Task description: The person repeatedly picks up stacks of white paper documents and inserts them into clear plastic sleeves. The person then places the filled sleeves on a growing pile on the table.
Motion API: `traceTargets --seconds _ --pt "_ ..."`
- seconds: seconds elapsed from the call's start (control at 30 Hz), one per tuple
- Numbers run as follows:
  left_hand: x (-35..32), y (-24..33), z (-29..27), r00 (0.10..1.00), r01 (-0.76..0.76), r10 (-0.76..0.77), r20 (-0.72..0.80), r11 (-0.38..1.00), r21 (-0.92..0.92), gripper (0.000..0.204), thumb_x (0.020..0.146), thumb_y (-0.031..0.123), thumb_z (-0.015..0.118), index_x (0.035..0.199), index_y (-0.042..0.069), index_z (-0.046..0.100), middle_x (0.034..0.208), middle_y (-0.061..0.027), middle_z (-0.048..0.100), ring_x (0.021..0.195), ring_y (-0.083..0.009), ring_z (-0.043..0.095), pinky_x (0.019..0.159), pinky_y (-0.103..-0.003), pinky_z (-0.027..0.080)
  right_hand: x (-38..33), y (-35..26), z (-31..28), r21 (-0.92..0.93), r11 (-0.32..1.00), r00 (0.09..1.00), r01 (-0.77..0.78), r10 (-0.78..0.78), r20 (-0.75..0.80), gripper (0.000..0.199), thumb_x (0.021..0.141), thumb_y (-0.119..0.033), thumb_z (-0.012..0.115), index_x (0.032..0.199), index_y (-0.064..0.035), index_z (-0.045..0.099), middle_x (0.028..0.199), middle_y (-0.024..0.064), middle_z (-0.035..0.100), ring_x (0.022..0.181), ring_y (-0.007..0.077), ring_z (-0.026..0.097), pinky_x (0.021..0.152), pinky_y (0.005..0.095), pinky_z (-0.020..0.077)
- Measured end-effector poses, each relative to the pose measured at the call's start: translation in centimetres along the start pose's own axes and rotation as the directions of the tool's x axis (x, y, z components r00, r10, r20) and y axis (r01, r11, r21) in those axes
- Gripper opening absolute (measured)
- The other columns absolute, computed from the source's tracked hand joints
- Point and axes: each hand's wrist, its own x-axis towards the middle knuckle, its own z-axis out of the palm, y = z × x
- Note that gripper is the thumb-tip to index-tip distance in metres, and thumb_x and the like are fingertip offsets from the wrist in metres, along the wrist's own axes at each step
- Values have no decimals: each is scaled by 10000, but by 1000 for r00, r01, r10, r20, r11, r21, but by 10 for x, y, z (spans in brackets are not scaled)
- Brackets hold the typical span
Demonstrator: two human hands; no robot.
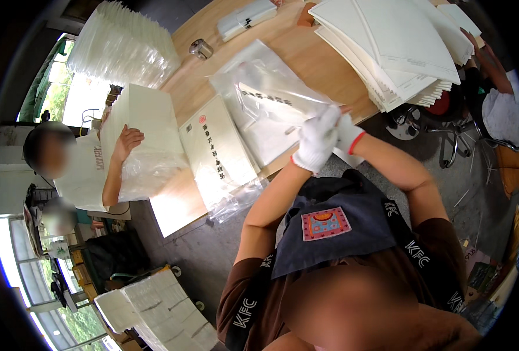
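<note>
My left hand (317, 139), in a white knit glove with a red cuff edge, is closed at the near right edge of a clear plastic bag (259, 73). Beside it, my right hand (348, 133) wears a matching glove; the left one partly covers it, and its fingers are smeared and hard to make out. The bag lies on the wooden table (306, 50) over white paper with dark print. To its left is a pile of cream document envelopes (213, 146) with a red mark and dark lettering, with loose clear plastic at its near end.
A tall stack of large white envelopes (382, 44) stands at the far right. Further back are a metal tin (201, 49) and a folded plastic bundle (246, 20). A co-worker's hand (130, 142) rests on a white stack at left. Wheeled chairs (446, 126) stand at right.
</note>
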Motion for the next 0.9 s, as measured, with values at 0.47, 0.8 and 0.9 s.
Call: traceTargets --seconds 0.47,0.8,0.9 --pt "-125 -127 21 1000 9 -17 6 739 673 214 804 172 598 992 79 558 925 -103 567 869 -290 550 668 -416 459 15 48 -4 -216 952 971 -216 185 -152 304 833 -190 521 1114 -75 501 1024 86 635 917 276 619 797 408 479" --pt "-221 -52 -21 877 406 -295 -379 878 255 144 739 24 645 726 85 515 643 -71 524 550 -258 537 518 -366 442 -121 33 22 -286 956 997 -58 72 37 262 826 -302 510 752 -59 577 617 137 627 558 312 632 511 456 486" --pt "-245 -13 -14 741 654 -634 -220 757 22 166 739 14 649 707 74 497 635 -87 510 545 -233 539 513 -337 439 -161 37 36 -235 966 957 -112 169 237 263 854 -300 477 763 -77 582 616 133 627 561 321 637 499 484 476"
